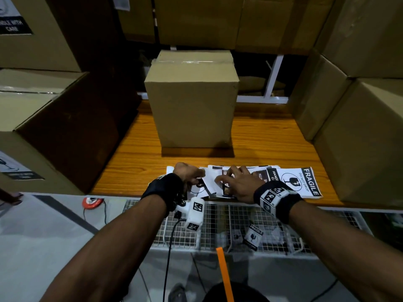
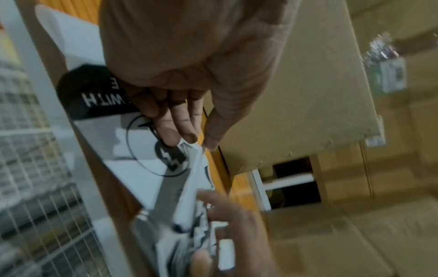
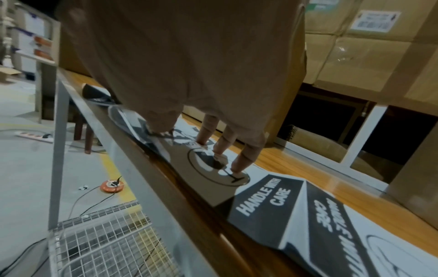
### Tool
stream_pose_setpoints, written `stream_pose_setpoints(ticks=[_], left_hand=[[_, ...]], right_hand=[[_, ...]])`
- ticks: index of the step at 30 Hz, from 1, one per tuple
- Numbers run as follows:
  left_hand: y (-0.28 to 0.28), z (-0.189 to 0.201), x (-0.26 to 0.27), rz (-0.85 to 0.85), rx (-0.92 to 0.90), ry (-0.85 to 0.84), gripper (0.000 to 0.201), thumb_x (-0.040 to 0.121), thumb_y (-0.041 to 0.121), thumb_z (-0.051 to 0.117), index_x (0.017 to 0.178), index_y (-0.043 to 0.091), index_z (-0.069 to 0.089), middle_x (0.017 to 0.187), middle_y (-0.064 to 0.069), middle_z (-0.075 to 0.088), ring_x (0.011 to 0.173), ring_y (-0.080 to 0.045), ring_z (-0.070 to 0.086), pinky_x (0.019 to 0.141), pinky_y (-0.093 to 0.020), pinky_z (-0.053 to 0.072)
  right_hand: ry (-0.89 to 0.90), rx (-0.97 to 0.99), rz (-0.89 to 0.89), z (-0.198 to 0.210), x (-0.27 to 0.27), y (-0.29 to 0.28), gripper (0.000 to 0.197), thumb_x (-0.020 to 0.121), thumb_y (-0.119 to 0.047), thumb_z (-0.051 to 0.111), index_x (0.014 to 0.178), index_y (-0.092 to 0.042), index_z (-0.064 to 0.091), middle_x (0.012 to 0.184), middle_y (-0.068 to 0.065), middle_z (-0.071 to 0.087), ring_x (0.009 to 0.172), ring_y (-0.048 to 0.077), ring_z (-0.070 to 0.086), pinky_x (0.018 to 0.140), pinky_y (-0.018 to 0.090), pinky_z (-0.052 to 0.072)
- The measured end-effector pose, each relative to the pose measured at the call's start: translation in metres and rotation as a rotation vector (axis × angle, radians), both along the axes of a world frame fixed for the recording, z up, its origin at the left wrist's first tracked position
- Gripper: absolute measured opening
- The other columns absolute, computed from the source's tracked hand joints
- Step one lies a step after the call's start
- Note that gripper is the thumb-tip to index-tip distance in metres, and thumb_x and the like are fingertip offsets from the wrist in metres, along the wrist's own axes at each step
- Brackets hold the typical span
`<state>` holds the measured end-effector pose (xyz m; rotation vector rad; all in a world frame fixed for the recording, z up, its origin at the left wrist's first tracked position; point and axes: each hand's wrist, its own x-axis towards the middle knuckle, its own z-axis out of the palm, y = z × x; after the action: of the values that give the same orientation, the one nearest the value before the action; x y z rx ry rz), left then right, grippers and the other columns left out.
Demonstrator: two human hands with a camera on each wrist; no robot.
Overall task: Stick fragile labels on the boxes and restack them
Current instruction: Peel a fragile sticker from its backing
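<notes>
Glossy paper labels [image 1: 301,182] fanned on woodgrain table [image 1: 261,136], left hand [image 1: 187,174] pinching one sheet's corner, right hand [image 1: 237,184] fingers pressing flat

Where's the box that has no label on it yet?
In the head view, the box stands upright mid-table, just beyond the labels that both hands work on.

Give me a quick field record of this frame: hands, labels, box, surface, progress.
left hand: pinches the edge of a white sheet at the near-left end of the label pile
right hand: straight fingers press down on the fragile labels
labels: overlapping, spread along the table's near edge
box: sealed, upright, behind the labels; no label on its visible faces
table: wooden top, stacked cartons on both sides
progress: label not yet on the centre box
</notes>
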<state>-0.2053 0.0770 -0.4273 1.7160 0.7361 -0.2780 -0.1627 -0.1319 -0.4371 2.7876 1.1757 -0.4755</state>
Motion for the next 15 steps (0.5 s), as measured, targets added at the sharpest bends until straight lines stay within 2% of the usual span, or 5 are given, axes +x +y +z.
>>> stream_pose_setpoints(ticks=[2, 5, 8, 12, 15], left_hand=[[0.0, 0.005, -0.001, -0.002, -0.058, 0.026, 0.014, 0.086, 0.001, 0.072, 0.08, 0.003, 0.059, 0.06, -0.009, 0.053, 0.031, -0.013, 0.04, 0.038, -0.017, 0.03], [0.002, 0.011, -0.001, -0.055, -0.144, 0.016, 0.011, 0.088, -0.002, 0.067, 0.081, 0.005, 0.062, 0.057, -0.004, 0.067, 0.05, -0.015, 0.062, 0.058, -0.028, 0.052], [0.004, 0.012, -0.003, -0.063, -0.108, -0.051, 0.014, 0.089, 0.001, 0.069, 0.084, 0.008, 0.058, 0.065, -0.005, 0.069, 0.064, -0.02, 0.065, 0.072, -0.032, 0.052], [-0.009, 0.004, -0.017, -0.137, 0.419, -0.052, 0.04, 0.087, 0.045, 0.07, 0.066, 0.012, 0.06, 0.075, -0.012, 0.07, 0.078, -0.028, 0.07, 0.066, -0.032, 0.048], [-0.032, -0.002, -0.03, -0.295, 0.465, 0.029, 0.061, 0.092, 0.065, 0.053, 0.055, 0.017, 0.061, 0.072, -0.011, 0.07, 0.079, -0.031, 0.071, 0.074, -0.034, 0.054]], right_hand=[[-0.019, -0.033, 0.008, 0.0, -0.003, -0.001, 0.054, 0.096, -0.031, 0.055, 0.141, -0.046, 0.03, 0.137, 0.005, 0.032, 0.124, 0.034, 0.035, 0.092, 0.055, 0.043], [-0.053, -0.064, -0.007, -0.004, -0.008, -0.001, 0.058, 0.096, -0.035, 0.057, 0.143, -0.048, 0.027, 0.141, 0.006, 0.029, 0.128, 0.034, 0.031, 0.097, 0.055, 0.039], [-0.047, -0.052, -0.026, -0.005, -0.011, -0.001, 0.054, 0.097, -0.038, 0.055, 0.143, -0.049, 0.027, 0.143, 0.005, 0.028, 0.13, 0.033, 0.029, 0.099, 0.055, 0.036], [-0.057, -0.032, -0.039, -0.003, -0.013, -0.001, 0.051, 0.099, -0.042, 0.051, 0.144, -0.048, 0.028, 0.143, 0.005, 0.029, 0.13, 0.032, 0.03, 0.1, 0.053, 0.036], [-0.058, -0.036, -0.044, -0.002, -0.016, -0.001, 0.051, 0.099, -0.041, 0.051, 0.144, -0.045, 0.029, 0.143, 0.005, 0.03, 0.13, 0.032, 0.03, 0.1, 0.053, 0.037]])
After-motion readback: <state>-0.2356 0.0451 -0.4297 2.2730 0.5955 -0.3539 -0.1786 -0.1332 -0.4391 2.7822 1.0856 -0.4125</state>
